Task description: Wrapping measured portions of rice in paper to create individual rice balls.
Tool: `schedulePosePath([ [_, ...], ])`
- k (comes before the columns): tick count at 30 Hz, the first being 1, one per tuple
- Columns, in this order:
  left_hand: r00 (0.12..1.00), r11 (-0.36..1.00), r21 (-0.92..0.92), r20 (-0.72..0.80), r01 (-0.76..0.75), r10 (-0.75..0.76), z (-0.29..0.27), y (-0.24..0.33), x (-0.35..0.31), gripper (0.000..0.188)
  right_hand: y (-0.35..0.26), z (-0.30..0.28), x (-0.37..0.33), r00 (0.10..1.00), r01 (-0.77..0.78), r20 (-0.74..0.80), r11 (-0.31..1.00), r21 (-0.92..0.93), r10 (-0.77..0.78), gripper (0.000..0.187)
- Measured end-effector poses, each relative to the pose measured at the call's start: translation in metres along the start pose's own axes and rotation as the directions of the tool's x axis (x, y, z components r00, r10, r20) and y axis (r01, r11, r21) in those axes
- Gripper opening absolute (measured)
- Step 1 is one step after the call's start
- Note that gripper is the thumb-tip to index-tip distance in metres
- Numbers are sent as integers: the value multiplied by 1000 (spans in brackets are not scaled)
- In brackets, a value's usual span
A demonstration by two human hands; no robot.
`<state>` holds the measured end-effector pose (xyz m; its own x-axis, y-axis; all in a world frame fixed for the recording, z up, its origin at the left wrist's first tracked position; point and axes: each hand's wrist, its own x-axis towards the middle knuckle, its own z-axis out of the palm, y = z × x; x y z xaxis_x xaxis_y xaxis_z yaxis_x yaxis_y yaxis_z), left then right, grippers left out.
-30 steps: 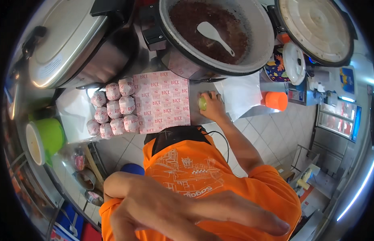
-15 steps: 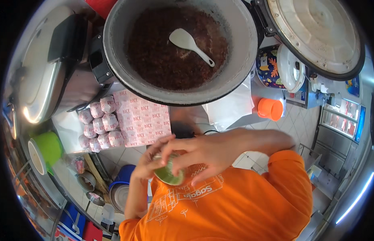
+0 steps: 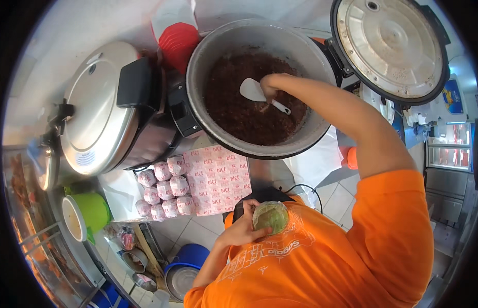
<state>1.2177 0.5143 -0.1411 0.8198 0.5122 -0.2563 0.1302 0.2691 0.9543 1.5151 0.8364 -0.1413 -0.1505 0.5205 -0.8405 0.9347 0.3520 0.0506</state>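
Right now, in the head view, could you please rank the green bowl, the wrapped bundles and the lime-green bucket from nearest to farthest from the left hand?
1. Green bowl: held in the left hand.
2. Wrapped bundles: ahead and to its left.
3. Lime-green bucket: farther left, beyond the bundles.

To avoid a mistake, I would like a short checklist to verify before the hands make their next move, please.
1. Bowl held in left hand: ok.
2. Clear film lining the bowl: ok.
3. Cooker open, its lid raised: ok.
4. Right hand at the paddle: ok.
5. Right fingers closed firmly around the handle: cannot tell, partly hidden.
6. Paper lying flat beside the wrapped bundles: ok.
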Motion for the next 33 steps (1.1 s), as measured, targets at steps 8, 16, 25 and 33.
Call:
schedulePosePath([
  [8,911,891,-427,-285,157,-297,-27,-19,10,57,-47,-69,-122,865,8,-500,997,80,33,27],
  [16,865,978,-156,-464,136,-194,-58,15,44,64,27,-47,43,717,44,-663,935,352,215,22],
  [25,811,959,-280,-551,45,-199,-65,25,76,88,-70,-3,-63,962,-39,-268,997,71,57,31],
  [33,812,970,-244,-565,-1,-142,-65,16,71,90,-39,-42,-111,970,119,-208,991,-63,-129,20],
])
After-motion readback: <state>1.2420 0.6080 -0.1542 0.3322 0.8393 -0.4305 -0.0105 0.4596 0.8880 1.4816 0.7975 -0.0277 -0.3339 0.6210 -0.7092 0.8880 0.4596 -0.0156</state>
